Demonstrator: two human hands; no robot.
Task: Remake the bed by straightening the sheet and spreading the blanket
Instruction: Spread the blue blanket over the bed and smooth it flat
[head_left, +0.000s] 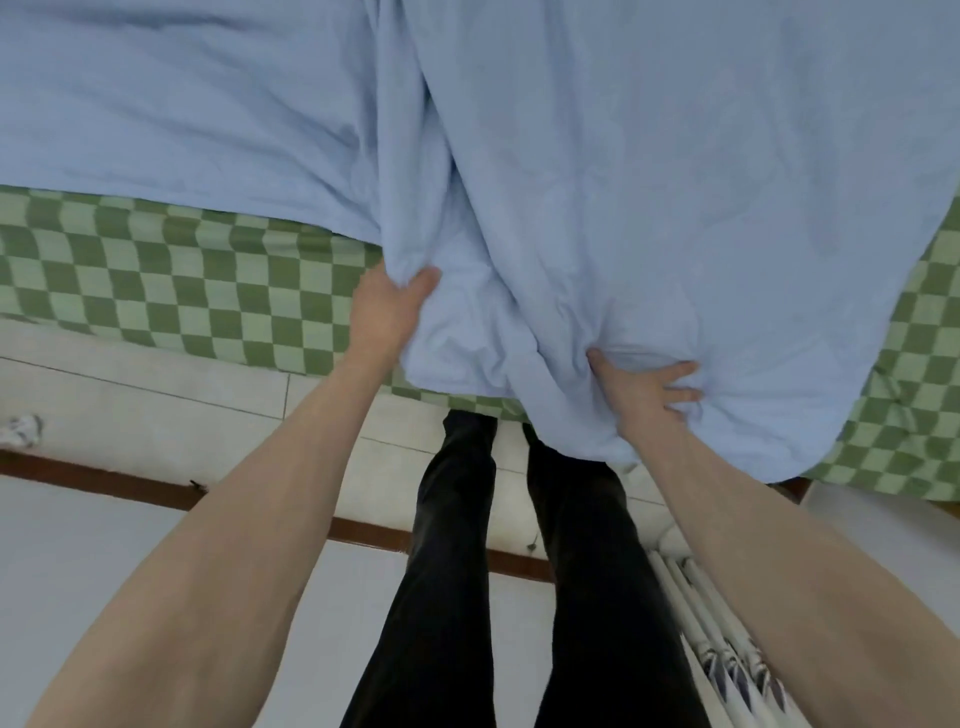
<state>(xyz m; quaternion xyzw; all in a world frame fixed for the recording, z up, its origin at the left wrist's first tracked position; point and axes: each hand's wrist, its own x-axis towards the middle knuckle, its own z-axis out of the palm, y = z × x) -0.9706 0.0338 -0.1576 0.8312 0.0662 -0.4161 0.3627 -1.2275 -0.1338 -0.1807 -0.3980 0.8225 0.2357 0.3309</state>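
Where the bed meets the person: the blue blanket is bunched at the near edge of the bed, right in front of the legs.
Blanket: pale blue, creased, covering most of the bed; a thick fold runs from the far side down to the near edge between the two hands, and its lowest part hangs over that edge.
Sheet: green-and-pale checked, showing as a strip along the near edge left of the bunch and again at the near right corner.
Left hand: fingers curled into the cloth, thumb on top, gripping a gathered fold of the blanket at the near edge.
Right hand: thumb dug into a crease, fingers curled and spread over the cloth, gripping the blanket where it hangs over the near edge.
Arms: both bare, reaching forward from the bottom corners.
Legs: in black trousers, standing close against the bed's near edge.
Floor: pale tiles, with a brown strip crossing it.
Left edge of floor: a small white object, too blurred to tell.
Lower right: white rods lying side by side.
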